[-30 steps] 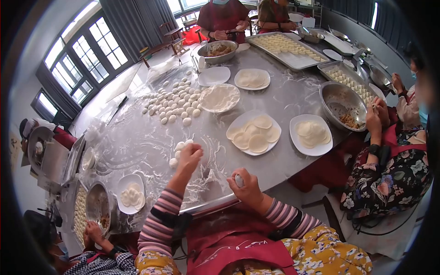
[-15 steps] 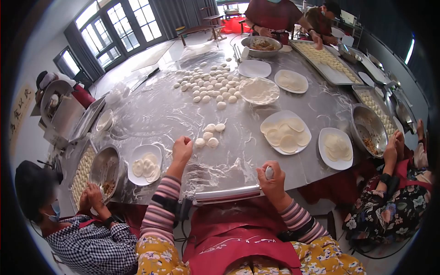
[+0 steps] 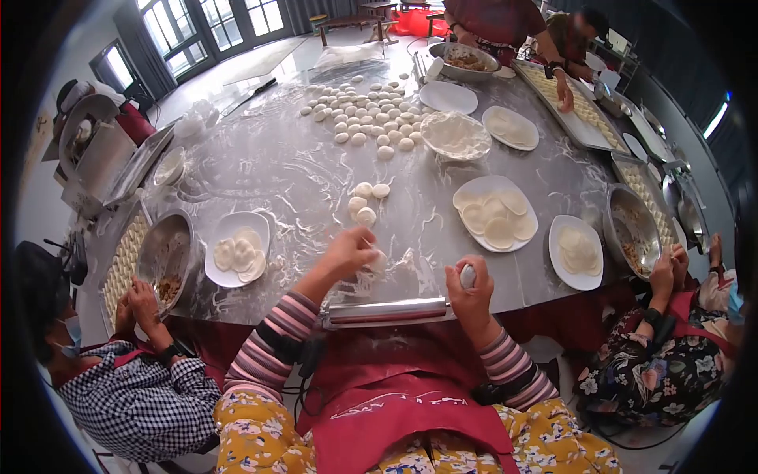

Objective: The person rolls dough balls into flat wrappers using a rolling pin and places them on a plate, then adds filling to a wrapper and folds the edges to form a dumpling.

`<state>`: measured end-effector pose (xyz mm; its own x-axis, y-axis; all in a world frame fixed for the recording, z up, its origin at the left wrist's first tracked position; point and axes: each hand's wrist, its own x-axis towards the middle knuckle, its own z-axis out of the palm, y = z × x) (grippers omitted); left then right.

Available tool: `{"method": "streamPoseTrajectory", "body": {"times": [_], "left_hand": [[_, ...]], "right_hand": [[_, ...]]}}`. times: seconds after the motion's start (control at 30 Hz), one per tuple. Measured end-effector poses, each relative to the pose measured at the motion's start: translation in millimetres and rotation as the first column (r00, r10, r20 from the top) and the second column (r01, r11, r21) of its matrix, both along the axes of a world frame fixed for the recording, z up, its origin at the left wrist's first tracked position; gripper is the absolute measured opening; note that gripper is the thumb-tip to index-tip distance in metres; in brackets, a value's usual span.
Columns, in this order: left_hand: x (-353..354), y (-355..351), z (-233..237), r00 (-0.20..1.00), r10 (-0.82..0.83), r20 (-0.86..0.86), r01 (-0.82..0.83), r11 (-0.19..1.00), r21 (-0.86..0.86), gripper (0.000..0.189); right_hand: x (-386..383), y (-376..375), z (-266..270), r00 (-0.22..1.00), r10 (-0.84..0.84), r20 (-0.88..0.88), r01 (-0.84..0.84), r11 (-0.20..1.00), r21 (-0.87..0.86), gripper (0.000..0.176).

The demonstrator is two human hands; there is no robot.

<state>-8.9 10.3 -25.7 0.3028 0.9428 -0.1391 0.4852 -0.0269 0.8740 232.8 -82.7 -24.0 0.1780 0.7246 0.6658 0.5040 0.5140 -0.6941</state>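
Note:
My left hand is closed over the floury table, with a pale round dough piece at its fingertips, partly hidden and slightly blurred. Just beyond it lie several small dough pieces in a loose cluster. My right hand is wrapped around a handle with a rounded metal end. That grip is at the right end of a shiny metal roller machine along the near table edge. How the handle joins the machine is hidden.
Plates of flat dough wrappers stand left and right. A flour bowl sits near many dough pieces. Co-workers work at both sides beside filling bowls and trays of dumplings; another person stands across the table.
My left hand has moved right and taken a dough piece from the near cluster, which now has fewer pieces. My right hand keeps its grip. The camera view has shifted slightly.

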Motion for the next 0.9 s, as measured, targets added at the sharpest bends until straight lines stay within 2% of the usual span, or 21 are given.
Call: {"method": "streamPoseTrajectory", "body": {"times": [0.07, 0.2, 0.27, 0.3, 0.4, 0.47, 0.5, 0.6, 0.63, 0.67, 0.7, 0.73, 0.77, 0.83, 0.87, 0.9], "left_hand": [[15, -9, -7, 0.987, -0.141, -0.077, 0.142, 0.99, 0.016, 0.014], [32, -14, -3, 0.988, -0.151, -0.025, 0.15, 0.989, -0.014, 0.01], [34, -14, 1, 0.977, -0.113, -0.183, 0.133, 0.986, 0.101, 0.009], [33, -13, 4, 0.975, -0.12, -0.185, 0.139, 0.985, 0.097, 0.009], [28, -12, 2, 0.968, -0.147, -0.202, 0.157, 0.987, 0.033, 0.011], [24, -12, -4, 0.985, -0.077, -0.157, 0.088, 0.994, 0.066, 0.011], [25, -15, -3, 1.0, 0.009, -0.005, -0.01, 0.993, -0.12, 0.011], [20, -24, -7, 0.998, 0.019, 0.053, -0.013, 0.993, -0.114, 0.011], [21, -26, -7, 0.999, -0.031, -0.012, 0.029, 0.995, -0.093, 0.013], [20, -31, -5, 0.995, -0.055, -0.078, 0.058, 0.998, 0.026, 0.015], [23, -34, -4, 0.986, -0.091, -0.138, 0.113, 0.98, 0.162, 0.017], [24, -33, -7, 0.978, -0.099, -0.185, 0.14, 0.964, 0.226, 0.02], [27, -30, -3, 0.971, -0.119, -0.207, 0.168, 0.956, 0.239, 0.019], [33, -23, 6, 0.943, -0.136, -0.305, 0.193, 0.967, 0.164, 0.013], [35, -9, -5, 0.948, -0.237, -0.213, 0.26, 0.961, 0.091, 0.014], [36, -7, -5, 0.935, -0.237, -0.265, 0.255, 0.966, 0.038, 0.016]], "right_hand": [[-2, 17, 0, 1.0, -0.006, 0.024, 0.006, 1.0, 0.001, 0.022], [-15, 68, -4, 0.999, -0.01, 0.049, 0.008, 1.0, 0.024, 0.02], [-20, 83, -2, 1.0, -0.009, 0.027, 0.008, 1.0, 0.013, 0.019], [-22, 87, -2, 1.0, 0.005, 0.028, -0.005, 1.0, 0.006, 0.019], [-21, 82, -3, 1.0, 0.012, 0.026, -0.013, 1.0, 0.019, 0.019], [-15, 65, -2, 1.0, -0.011, 0.027, 0.011, 1.0, 0.003, 0.019], [-13, 53, -3, 0.999, -0.015, 0.031, 0.015, 1.0, -0.003, 0.019], [-7, 32, -2, 0.999, -0.037, 0.004, 0.037, 0.999, 0.004, 0.019], [-8, 31, -1, 1.0, -0.025, -0.005, 0.025, 1.0, -0.019, 0.018], [-9, 32, 1, 1.0, -0.023, -0.013, 0.022, 0.999, -0.035, 0.018], [-11, 41, -4, 0.999, -0.022, 0.034, 0.023, 0.998, -0.053, 0.017], [-3, 63, -35, 0.951, -0.04, 0.308, 0.0, 0.991, 0.131, 0.018], [-5, 74, -39, 0.859, -0.188, 0.477, 0.01, 0.937, 0.35, 0.022], [-11, 87, -47, 0.843, -0.171, 0.51, 0.016, 0.956, 0.294, 0.026], [-12, 94, -61, 0.833, -0.13, 0.537, 0.048, 0.985, 0.163, 0.032], [-16, 93, -62, 0.928, -0.085, 0.363, 0.075, 0.996, 0.042, 0.036]]}}
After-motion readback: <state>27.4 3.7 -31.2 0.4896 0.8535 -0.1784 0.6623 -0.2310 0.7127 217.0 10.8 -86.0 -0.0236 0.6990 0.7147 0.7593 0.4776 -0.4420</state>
